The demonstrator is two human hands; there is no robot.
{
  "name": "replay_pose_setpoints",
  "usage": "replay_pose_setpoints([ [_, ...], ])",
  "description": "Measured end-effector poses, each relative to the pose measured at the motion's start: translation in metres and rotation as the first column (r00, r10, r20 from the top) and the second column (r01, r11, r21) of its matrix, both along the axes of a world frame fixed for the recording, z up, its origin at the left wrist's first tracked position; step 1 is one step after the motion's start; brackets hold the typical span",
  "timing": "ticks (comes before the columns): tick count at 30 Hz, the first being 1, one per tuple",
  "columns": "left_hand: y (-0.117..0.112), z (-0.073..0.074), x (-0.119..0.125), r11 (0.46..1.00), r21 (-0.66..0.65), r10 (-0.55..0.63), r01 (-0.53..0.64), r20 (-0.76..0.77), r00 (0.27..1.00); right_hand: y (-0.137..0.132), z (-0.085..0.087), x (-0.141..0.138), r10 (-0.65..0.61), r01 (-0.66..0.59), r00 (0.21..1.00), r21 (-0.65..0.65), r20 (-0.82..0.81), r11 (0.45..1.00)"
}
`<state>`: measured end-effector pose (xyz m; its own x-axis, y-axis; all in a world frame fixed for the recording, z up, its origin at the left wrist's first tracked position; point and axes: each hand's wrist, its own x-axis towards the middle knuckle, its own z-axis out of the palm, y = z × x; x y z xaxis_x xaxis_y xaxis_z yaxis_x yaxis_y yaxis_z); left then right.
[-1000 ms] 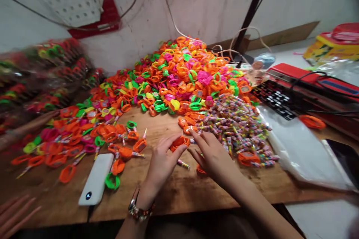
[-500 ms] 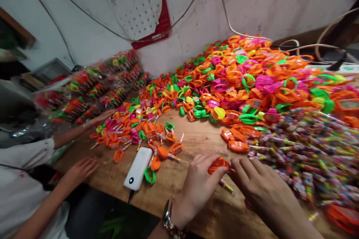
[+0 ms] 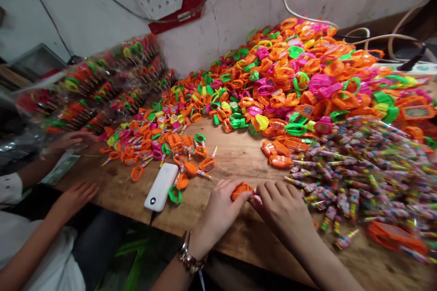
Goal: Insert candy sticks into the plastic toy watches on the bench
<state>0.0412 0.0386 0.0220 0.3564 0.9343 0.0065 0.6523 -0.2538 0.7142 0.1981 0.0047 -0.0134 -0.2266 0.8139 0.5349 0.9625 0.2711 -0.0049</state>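
Brown wood forms the table point(image 3: 232, 142), its far side buried under a heap of plastic toy watches point(image 3: 283, 75), mostly orange with pink, green and yellow among them. Clear-bagged bundles point(image 3: 102, 88) stand at the back left; on the right, in front of the heap, spreads a smaller pile of printed, pointed sticks point(image 3: 368, 163). Near the front edge the left hand point(image 3: 218, 209) and right hand point(image 3: 287, 209) meet, a white power bank point(image 3: 162, 186) lying to their left. Between them is one orange toy watch point(image 3: 242, 190), held by the left thumb and fingers. At its right side the right fingers pinch a small pale end point(image 3: 256, 198), perhaps a stick's. A second ago those fingers were more spread; now they are curled in tight, which suggests work on this watch is under way, not finished.
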Motion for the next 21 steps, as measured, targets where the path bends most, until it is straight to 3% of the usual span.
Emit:
replay_pose_setpoints([
  [6,-0.004,0.003,0.004,0.997,-0.047,-0.066,0.067,0.006,0.998,-0.005,0.004,0.011,0.209,-0.207,0.978,0.075,-0.025,0.975],
  [9,-0.007,-0.002,0.009,0.993,-0.031,-0.116,0.115,-0.013,0.993,-0.007,0.001,0.011,0.186,-0.182,0.98,0.064,-0.068,0.981],
  [12,0.002,-0.005,0.004,0.992,0.038,-0.115,0.118,-0.069,0.991,-0.01,0.0,0.012,0.062,-0.063,0.997,-0.021,-0.052,0.998],
  [15,0.03,0.006,-0.021,0.97,0.243,0.075,-0.033,-0.168,0.983,-0.018,0.006,0.023,-0.084,0.08,0.994,-0.056,-0.075,0.995],
  [17,0.057,0.022,-0.044,0.885,0.433,0.306,-0.172,-0.264,0.914,-0.026,0.011,0.036,-0.118,0.115,0.979,-0.033,-0.168,0.993],
  [19,0.082,0.038,-0.062,0.776,0.592,0.48,-0.218,-0.33,0.813,-0.035,0.015,0.048,-0.121,0.121,0.951,-0.018,-0.285,0.993],
  [21,0.1,0.047,-0.07,0.715,0.668,0.549,-0.207,-0.353,0.757,-0.042,0.017,0.056,-0.113,0.107,0.925,-0.037,-0.364,0.994],
])
